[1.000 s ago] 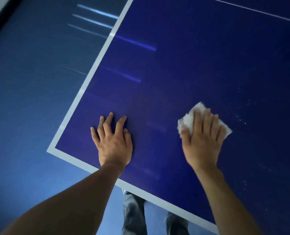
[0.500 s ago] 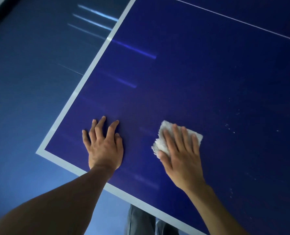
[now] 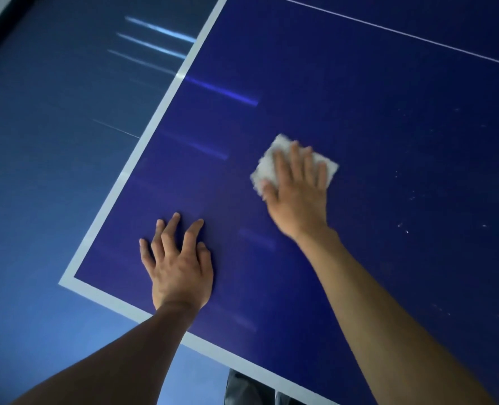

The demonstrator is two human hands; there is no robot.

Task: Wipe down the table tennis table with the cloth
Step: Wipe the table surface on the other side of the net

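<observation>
We see a smooth blue floor [image 3: 38,171] with pale streaks of reflected light [image 3: 160,29] (a dark strip [image 3: 2,24] edges its far corner).

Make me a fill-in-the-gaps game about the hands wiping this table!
The flat table tennis table with pale edge lines is dark ____. The right hand presses a fluffy white ____ onto it. The left hand rests on it, holding ____.
Missing words: blue, cloth, nothing.
</observation>
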